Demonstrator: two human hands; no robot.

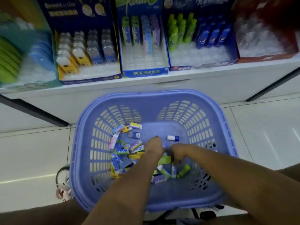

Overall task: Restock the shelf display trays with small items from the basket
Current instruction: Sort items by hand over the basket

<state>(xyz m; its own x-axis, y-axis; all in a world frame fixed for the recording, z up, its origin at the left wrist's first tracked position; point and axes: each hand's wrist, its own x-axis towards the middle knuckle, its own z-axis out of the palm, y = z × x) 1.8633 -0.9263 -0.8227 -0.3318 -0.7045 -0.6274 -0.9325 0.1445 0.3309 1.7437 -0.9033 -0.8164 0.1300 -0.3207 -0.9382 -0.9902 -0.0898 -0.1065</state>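
Nearest us, deep in the basket [162, 96], most of the small packets [125, 154] lie heaped just left of our left hand [155, 147]. Our right hand [178, 152] is close beside it. Both hands have their fingers turned down into the pile, so we cannot tell whether either holds anything. A green tube [184, 171] lies just right of the right hand. Well beyond both hands, the display trays [145, 62] show bare front rows — we judge the restocking barely begun, with most items left to place.
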